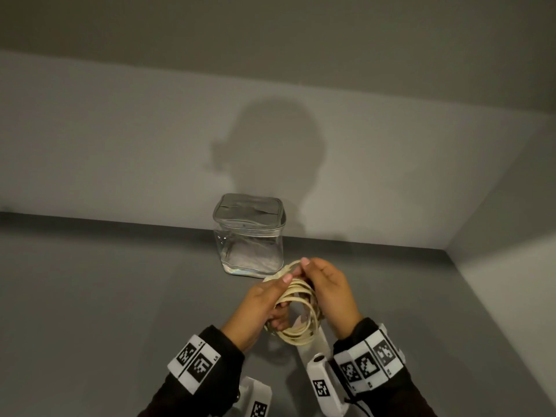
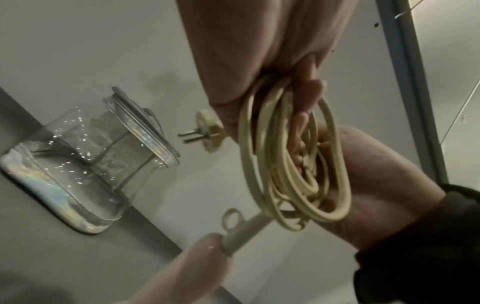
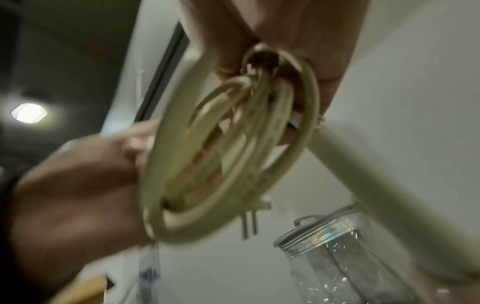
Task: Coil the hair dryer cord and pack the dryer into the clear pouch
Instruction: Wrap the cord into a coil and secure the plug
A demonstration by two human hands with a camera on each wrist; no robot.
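A cream cord point(image 1: 296, 311) is wound into a coil of several loops, held above the grey table between both hands. My left hand point(image 1: 281, 299) grips the coil's left side, its fingers point(image 2: 306, 102) curled through the loops. My right hand point(image 1: 310, 275) pinches the cord at the coil's top. The plug point(image 2: 207, 131) sticks out past the left hand with its prongs bare. The pale dryer handle point(image 2: 182, 267) hangs below the coil; the rest of the dryer is hidden. The clear pouch point(image 1: 249, 236) stands upright just beyond the hands, its grey zip top lying flat.
The grey table point(image 1: 105, 296) meets a grey back wall point(image 1: 120, 145) just behind the pouch, and a side wall point(image 1: 496, 266) closes it off on the right. White marker-tagged camera units point(image 1: 323, 383) hang under both wrists.
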